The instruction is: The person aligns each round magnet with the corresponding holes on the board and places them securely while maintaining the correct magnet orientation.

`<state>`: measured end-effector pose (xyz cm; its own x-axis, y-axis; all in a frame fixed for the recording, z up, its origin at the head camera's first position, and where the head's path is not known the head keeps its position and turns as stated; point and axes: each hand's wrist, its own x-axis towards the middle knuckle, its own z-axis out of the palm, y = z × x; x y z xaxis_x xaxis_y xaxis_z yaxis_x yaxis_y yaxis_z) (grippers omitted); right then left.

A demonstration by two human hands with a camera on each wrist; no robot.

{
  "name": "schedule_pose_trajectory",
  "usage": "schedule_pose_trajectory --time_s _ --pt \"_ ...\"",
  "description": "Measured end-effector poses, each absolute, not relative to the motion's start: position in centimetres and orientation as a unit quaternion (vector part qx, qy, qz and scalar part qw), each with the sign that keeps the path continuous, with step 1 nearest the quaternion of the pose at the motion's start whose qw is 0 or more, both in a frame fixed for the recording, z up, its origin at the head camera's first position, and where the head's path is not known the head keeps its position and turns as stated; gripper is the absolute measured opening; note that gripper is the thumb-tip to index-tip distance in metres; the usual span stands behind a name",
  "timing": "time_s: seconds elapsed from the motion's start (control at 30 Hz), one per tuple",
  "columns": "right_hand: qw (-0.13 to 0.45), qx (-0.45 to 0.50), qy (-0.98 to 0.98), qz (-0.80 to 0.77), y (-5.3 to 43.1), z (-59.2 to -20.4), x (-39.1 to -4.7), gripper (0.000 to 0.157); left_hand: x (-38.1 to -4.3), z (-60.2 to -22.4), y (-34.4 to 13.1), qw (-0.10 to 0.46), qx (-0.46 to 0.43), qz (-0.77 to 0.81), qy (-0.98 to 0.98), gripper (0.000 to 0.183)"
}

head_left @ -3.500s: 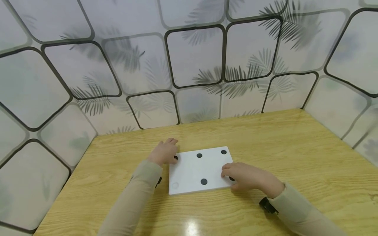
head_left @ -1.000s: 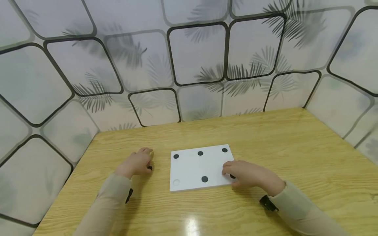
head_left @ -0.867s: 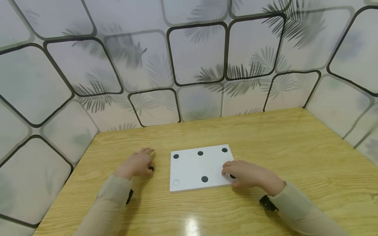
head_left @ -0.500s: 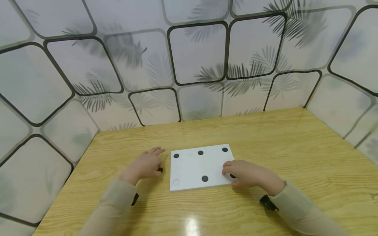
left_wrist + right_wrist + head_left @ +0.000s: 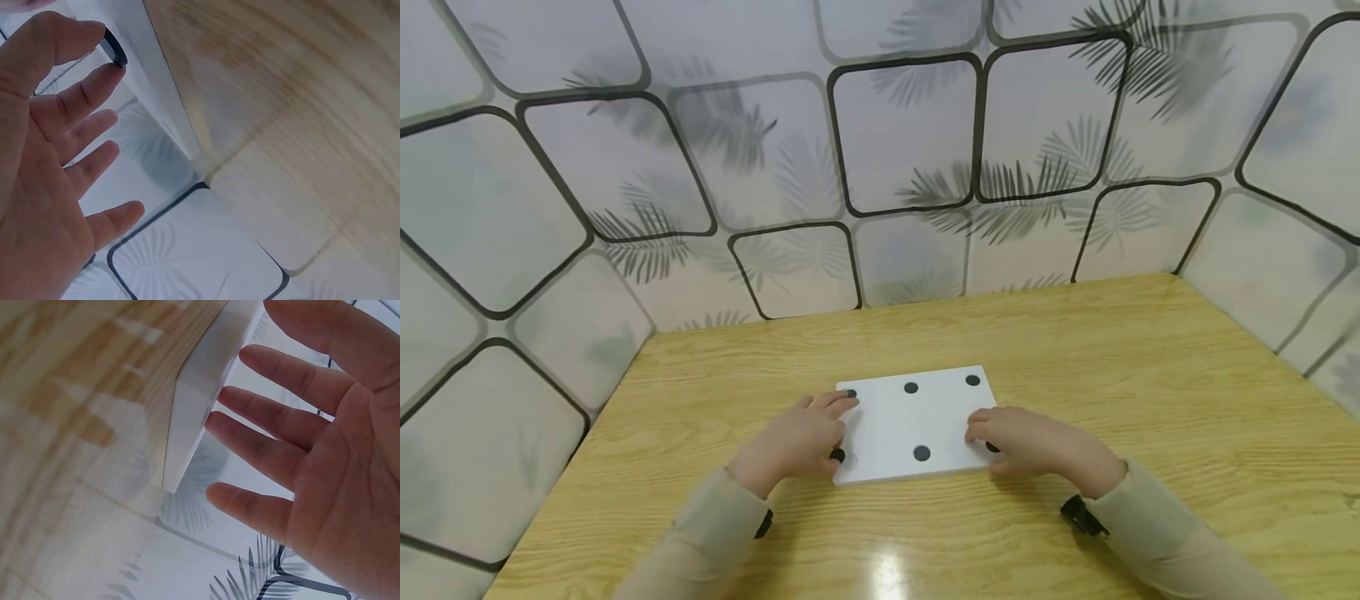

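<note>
A white rectangular board [image 5: 887, 427] lies on the table, with black round discs set along its far and near edges. My left hand [image 5: 797, 442] is over the board's left edge and pinches a loose black disc [image 5: 114, 49] between thumb and index finger. In the left wrist view that disc stands tilted, and the other fingers are spread. The held disc is close to the near left corner. My right hand [image 5: 1030, 442] rests at the board's right end with fairly straight fingers [image 5: 269, 450], partly hiding the near right disc [image 5: 992, 447].
The board sits on a wood-grain table [image 5: 1112, 358]. A pale patterned wall [image 5: 902, 142] encloses the back and both sides. Each sleeve has a dark strap piece near the wrist.
My left hand moved off the far left corner to the table on the left, then came back right with the black disc to the board's left edge. My right hand stayed put.
</note>
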<state>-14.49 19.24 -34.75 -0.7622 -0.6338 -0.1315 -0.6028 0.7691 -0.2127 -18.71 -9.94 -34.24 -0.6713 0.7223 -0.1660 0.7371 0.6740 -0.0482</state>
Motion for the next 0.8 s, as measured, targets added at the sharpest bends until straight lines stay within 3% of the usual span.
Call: schedule_pose_trajectory --time_s 0.8 --pt "0.103 -0.325 0.937 -0.082 19.22 -34.78 -14.53 0.031 -17.87 -34.63 -9.08 0.069 0.406 -0.059 0.91 0.024"
